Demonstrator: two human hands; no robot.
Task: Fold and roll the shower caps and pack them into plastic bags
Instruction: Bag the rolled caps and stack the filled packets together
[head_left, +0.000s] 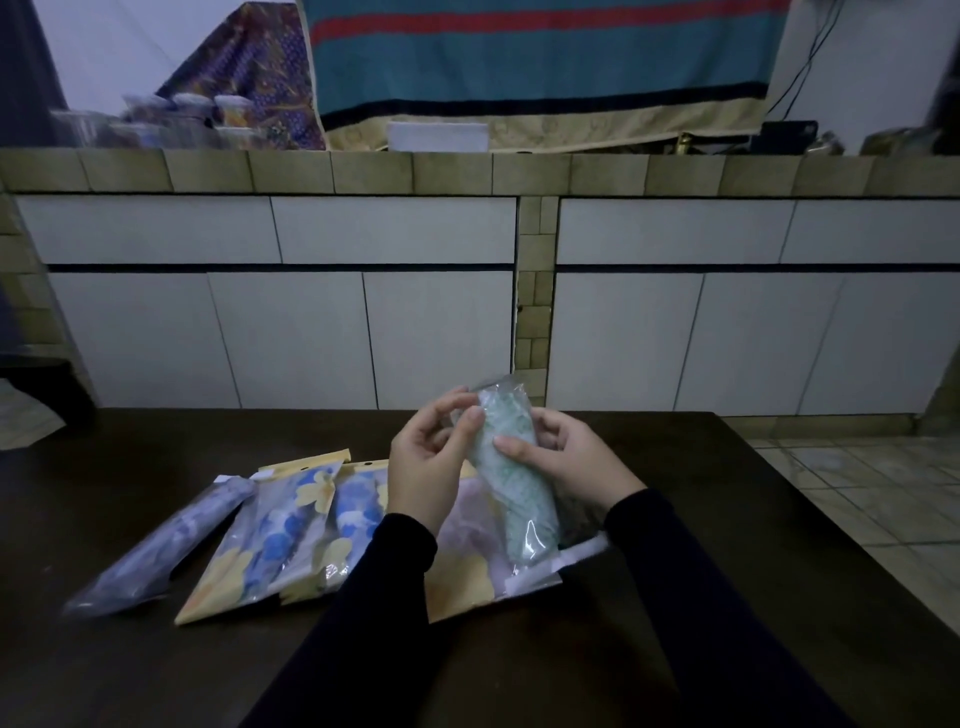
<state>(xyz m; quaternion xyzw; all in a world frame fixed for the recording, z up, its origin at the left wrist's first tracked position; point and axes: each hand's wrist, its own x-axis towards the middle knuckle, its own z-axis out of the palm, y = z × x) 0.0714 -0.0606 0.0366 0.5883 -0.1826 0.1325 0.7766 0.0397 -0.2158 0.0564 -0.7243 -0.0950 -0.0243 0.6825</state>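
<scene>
- Two hands hold one clear plastic bag (511, 467) with a rolled pale green shower cap inside, lifted above the dark surface (701, 597) and tilted, its open end uppermost.
- Left hand (428, 457): its grip pinches the bag's upper edge between thumb and fingers.
- Right hand (566, 462): its grip is curled round the bag's middle, thumb across the front.
- Below the bag, on the surface, lie packed caps: a grey-blue roll (161, 551) farthest left of it, then blue-and-yellow flowered packs (291, 535).
</scene>
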